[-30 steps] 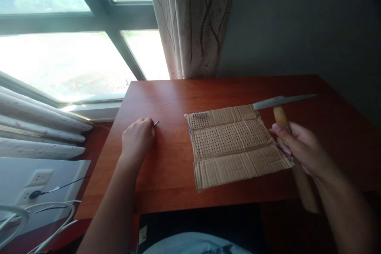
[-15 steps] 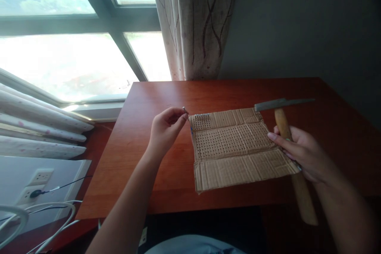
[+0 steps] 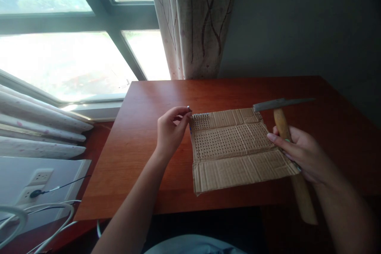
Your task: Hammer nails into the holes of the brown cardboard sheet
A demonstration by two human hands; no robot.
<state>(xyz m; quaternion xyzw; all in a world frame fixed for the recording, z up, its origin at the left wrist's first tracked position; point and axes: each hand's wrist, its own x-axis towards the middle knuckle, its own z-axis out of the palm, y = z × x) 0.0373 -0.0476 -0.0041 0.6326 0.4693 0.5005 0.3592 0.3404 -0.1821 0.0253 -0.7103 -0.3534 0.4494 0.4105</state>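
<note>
My left hand (image 3: 172, 131) pinches a small metal nail (image 3: 188, 108) between thumb and fingertips, its head pointing up. This hand is at the top left corner of a folded sheet of cardboard (image 3: 226, 170) dotted with rows of small holes. Along the cardboard's upper left edge runs a short row of small shiny pieces, too tiny to make out. My right hand (image 3: 303, 152) is closed round the wooden handle of a hammer (image 3: 281, 121), and its thumb also presses on the cardboard's right edge. The hammer's metal head lies beyond the cardboard's upper right corner.
Beneath the cardboard is a reddish wooden table (image 3: 125, 147). A window (image 3: 116, 20) and a patterned curtain (image 3: 196, 27) stand behind it. To the left are a wall socket (image 3: 41, 176) with a plug and white looped cables (image 3: 67, 210).
My left hand has moved slightly right and up with the nail, closer against the cardboard's corner. The right hand, hammer and cardboard stay nearly where they were.
</note>
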